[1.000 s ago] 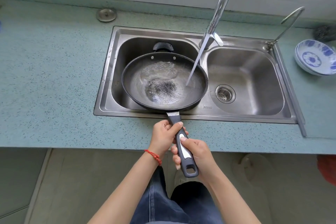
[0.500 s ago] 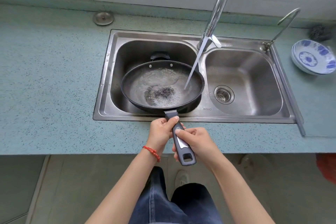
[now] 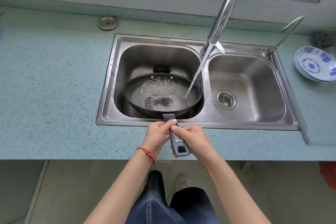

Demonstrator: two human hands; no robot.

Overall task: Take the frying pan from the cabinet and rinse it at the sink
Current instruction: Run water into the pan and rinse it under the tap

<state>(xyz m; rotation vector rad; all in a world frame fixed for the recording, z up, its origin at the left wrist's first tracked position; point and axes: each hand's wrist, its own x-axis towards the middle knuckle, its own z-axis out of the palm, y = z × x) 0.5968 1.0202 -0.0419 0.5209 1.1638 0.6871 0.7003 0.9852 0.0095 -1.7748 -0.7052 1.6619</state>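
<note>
1. Speckled blue-green stone forms the worktop (image 3: 54,82), which runs the full width of the view with a straight near edge; a grey tiled floor (image 3: 63,192) lies below it.
2. Nearest the camera, two bare forearms reach forward over dark denim trouser legs. A red beaded cord (image 3: 147,152) circles the left wrist.
3. The left hand (image 3: 157,136) is clenched around the upper part of the pan handle (image 3: 175,137), thumb on top near the pan body.
4. The right hand (image 3: 193,139) grasps the same handle just behind the left hand; both grips are firm on it. The handle is a dark grey moulded bar with a pale inlay and a rectangular hanging slot at its free end.
5. The frying pan (image 3: 134,94) is round, dark and shallow. It is held over the left basin of the stainless-steel double sink (image 3: 107,114).
6. Water pools inside the pan, rippled and foamy toward the far rim.
7. A thin water stream (image 3: 198,71) slants down into the right side of the pan from the tall curved chrome faucet (image 3: 225,11).
8. The right basin holds a round perforated drain strainer (image 3: 226,99).
9. At far right on the worktop rest blue-and-white patterned bowls (image 3: 314,65).
10. At far left sits a round metal cap (image 3: 108,22).
</note>
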